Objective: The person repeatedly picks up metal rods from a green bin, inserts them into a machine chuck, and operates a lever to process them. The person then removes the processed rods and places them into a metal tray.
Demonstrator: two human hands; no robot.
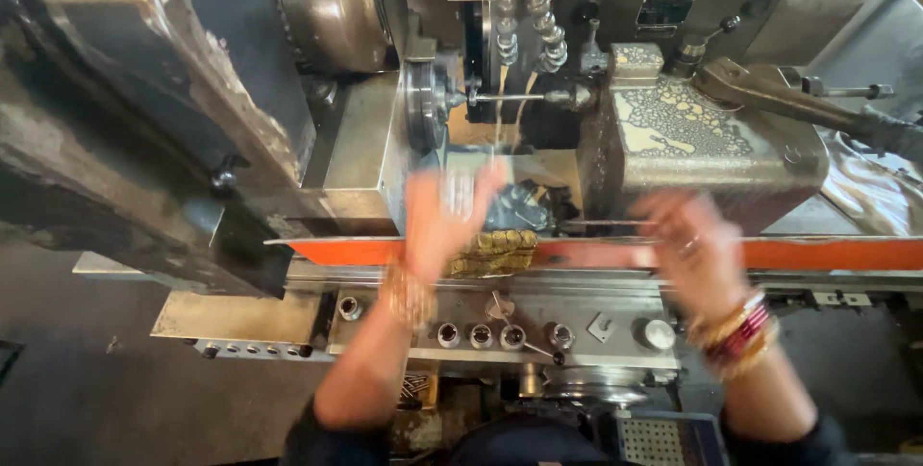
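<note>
Head view: left hand (444, 221) blurred, fingers spread, palm up over a grey cloth bundle (517, 208) lying just to its right. Right hand (690, 247) blurred, apparently pinching a thin rod (606, 226); rod axis runs left-right, toward the bundle. Left hand nearer.

My left hand (444, 221) over machine (385, 168) middle, above front rail (827, 254); my right hand (694, 252) at rail, right of it. Thin rod (505, 98) behind both hands, between chuck (423, 105) at left and block (702, 153) at right. Row of knobs (481, 335) on front panel, below hands.
</note>
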